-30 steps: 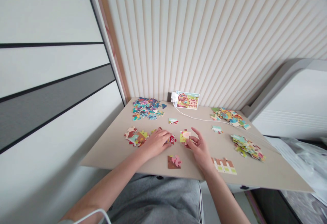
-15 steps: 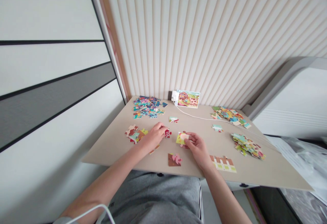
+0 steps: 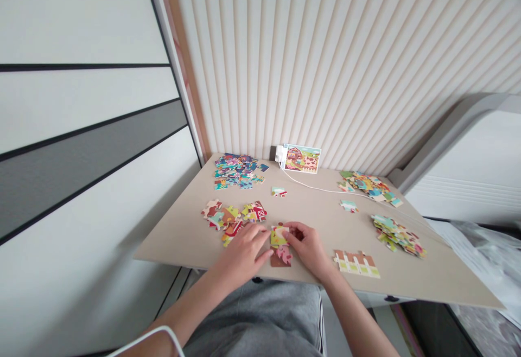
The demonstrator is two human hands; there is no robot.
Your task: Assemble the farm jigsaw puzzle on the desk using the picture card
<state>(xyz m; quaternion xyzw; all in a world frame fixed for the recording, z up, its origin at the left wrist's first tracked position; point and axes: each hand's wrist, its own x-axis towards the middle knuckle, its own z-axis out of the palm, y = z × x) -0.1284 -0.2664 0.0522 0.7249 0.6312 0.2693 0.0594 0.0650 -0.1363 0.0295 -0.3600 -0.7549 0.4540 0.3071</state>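
- Evidently, the chief risk lies at the seam where the yellow-green puzzle piece meets the pig piece at its six o'clock: if tab and socket are out of line, pressing down could bend the card or leave one edge riding over the other. Whether they interlock cannot be told.
- A push towards six o'clock, with nothing bracing the far side, might slide both onto the near edge of the table, which lies just below the pig piece.
- Loose pieces sit just beside the left hand, around eleven o'clock; a careless sweep there could scatter them.
- A wide swing of the right hand could nudge the fence section, between three and four o'clock from it.
- As for pose, the right forearm comes in from five o'clock, and its thumb and curled forefinger make a narrow pinch on the right side of the yellow-green puzzle piece.
- The left forearm comes from seven o'clock, palm down, thumb and fingers parted with nothing seen between them; the fingertips point towards two o'clock, close to both pieces, though I cannot tell whether they touch.
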